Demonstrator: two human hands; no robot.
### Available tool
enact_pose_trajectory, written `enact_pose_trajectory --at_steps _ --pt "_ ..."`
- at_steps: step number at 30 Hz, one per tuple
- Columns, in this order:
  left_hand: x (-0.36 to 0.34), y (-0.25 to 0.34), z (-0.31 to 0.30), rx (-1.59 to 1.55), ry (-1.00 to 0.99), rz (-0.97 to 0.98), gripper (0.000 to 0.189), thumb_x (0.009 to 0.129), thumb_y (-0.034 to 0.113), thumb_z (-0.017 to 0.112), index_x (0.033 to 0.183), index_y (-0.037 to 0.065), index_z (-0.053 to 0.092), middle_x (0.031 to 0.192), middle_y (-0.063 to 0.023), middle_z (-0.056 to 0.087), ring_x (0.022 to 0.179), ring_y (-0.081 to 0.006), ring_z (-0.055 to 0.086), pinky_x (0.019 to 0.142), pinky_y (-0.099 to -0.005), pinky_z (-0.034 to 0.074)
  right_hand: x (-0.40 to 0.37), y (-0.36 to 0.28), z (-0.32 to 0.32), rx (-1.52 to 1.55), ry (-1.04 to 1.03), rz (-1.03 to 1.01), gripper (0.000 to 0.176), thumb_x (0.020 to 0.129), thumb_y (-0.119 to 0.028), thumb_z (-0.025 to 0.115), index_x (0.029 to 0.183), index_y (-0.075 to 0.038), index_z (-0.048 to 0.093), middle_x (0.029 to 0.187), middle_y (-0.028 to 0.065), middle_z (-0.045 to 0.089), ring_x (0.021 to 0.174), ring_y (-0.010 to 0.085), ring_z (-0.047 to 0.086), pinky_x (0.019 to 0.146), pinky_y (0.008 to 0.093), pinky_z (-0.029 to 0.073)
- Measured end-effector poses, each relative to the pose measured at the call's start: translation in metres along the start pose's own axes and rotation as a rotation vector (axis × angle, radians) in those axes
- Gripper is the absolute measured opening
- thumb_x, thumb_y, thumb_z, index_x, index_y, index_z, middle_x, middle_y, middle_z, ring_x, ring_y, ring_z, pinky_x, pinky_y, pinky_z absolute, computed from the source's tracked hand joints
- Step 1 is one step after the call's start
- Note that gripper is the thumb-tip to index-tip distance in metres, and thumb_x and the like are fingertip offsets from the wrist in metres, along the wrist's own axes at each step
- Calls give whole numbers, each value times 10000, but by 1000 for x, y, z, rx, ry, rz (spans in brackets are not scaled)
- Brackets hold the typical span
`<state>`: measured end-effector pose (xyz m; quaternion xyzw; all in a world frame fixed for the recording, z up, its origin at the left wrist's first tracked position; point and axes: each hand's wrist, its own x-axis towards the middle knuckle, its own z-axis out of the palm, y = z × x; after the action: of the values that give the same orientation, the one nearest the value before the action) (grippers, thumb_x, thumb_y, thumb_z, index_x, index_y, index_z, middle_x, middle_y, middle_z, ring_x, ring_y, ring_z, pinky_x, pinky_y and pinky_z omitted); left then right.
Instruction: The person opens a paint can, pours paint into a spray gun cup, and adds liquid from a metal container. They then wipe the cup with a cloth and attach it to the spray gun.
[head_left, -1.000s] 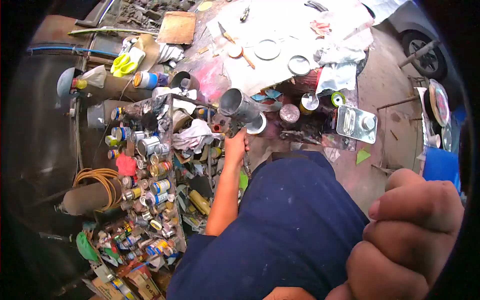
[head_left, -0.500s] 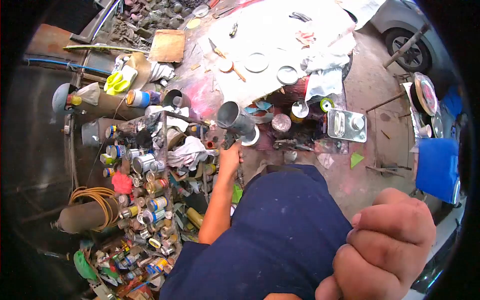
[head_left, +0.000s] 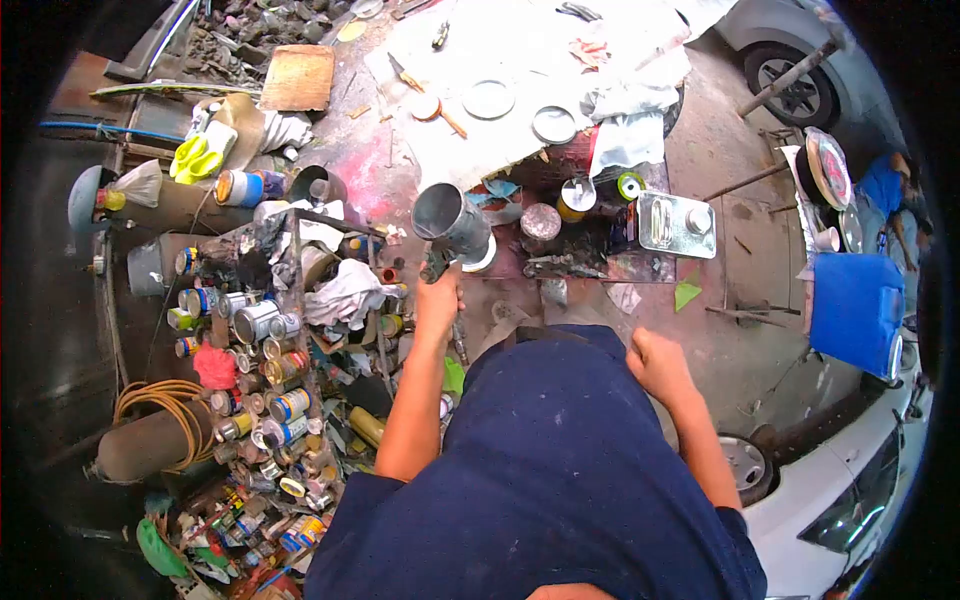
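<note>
My left hand (head_left: 440, 297) is wrapped round the dark handle of a spray gun with a wide grey metal cup (head_left: 450, 218), held out in front of me. The cup's open mouth faces up toward the camera. A white-rimmed can (head_left: 481, 255) shows just behind the cup. Right of my body, my right hand (head_left: 655, 360) is closed in a loose fist beside my hip; nothing shows in it. Ahead stands a low bench with a rectangular metal tin (head_left: 677, 225), a speckled round lid (head_left: 541, 222) and an open yellow can (head_left: 577, 198).
Many paint cans (head_left: 257, 321) crowd a rack on the left, near a gas cylinder (head_left: 155, 443). A white-covered table (head_left: 440, 60) lies ahead. At the right are a blue container (head_left: 855, 305), a silver car (head_left: 840, 480) and another person in blue (head_left: 882, 190).
My right hand has dropped from close to the camera down beside my hip. The view has shifted slightly, so the bench and rack appear further left. My left hand still grips the spray gun.
</note>
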<state>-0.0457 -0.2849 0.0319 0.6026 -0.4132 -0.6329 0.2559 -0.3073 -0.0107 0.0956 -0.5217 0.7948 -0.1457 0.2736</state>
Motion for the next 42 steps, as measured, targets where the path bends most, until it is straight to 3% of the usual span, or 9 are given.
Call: enact_pose_trajectory --at_steps 4,10,13,14,15,18,27,32,42 --pt "2 -2 -2 13 -37 -17 213 955 188 667 1097 85 546 717 23 516 567 -80 498 458 -269 442 -94 141 136 -74 -333 342 230 930 -241 602 1020 -31 625 1007 237 700 987 467 667 839 532 538" --pt "0 0 5 64 -38 -32 359 958 149 665 1286 52 558 757 4 573 540 -76 498 425 -276 418 -119 82 91 226 -468 445 373 953 -248 569 1253 -45 659 1270 271 640 1197 434 618 998 485 509" --pt "1 -11 4 192 -37 83 493 961 155 678 1416 36 528 937 -69 685 689 -156 633 579 -318 536 -100 83 77 215 -475 411 416 940 -220 598 1310 -34 636 1343 272 607 1248 422 595 1038 474 490" --pt "31 -59 1 318 51 560 576 952 142 693 1480 30 491 1230 -163 699 1024 -272 705 882 -367 564 -89 79 64 183 -468 420 446 927 -199 624 1338 -26 616 1365 268 594 1267 416 583 1053 470 480" --pt "32 -59 1 314 27 590 574 947 131 694 1475 29 495 1290 -177 672 1120 -289 669 955 -377 526 -77 74 52 151 -462 429 482 914 -178 650 1365 -18 596 1388 265 581 1286 411 571 1068 465 471" --pt "31 -65 0 357 12 697 588 922 79 701 1471 28 498 1421 -226 605 1337 -329 583 1103 -395 452 -47 69 30 27 -46 102 629 854 -99 725 1439 -8 514 1465 244 522 1319 418 536 1098 461 445" --pt "32 -91 15 241 50 426 584 935 111 692 1482 53 497 1413 -222 607 1291 -327 609 1123 -394 429 83 62 -90 -450 175 -323 1098 662 -226 916 1568 -64 318 1634 238 285 1498 438 303 1216 555 273" --pt "7 -62 24 -127 -58 73 697 982 180 670 1595 155 340 1532 -132 476 1298 -309 556 729 -377 659 133 98 -113 -674 48 -408 1145 628 -372 929 1578 -116 342 1650 235 247 1530 437 232 1206 657 205" --pt "-39 -43 61 520 -16 466 769 975 223 680 1618 97 277 1587 -201 407 1403 -356 488 1128 -450 414 171 128 -112 -601 -86 -580 1091 635 -371 906 1569 -170 380 1517 222 404 1319 424 473 1053 568 418"
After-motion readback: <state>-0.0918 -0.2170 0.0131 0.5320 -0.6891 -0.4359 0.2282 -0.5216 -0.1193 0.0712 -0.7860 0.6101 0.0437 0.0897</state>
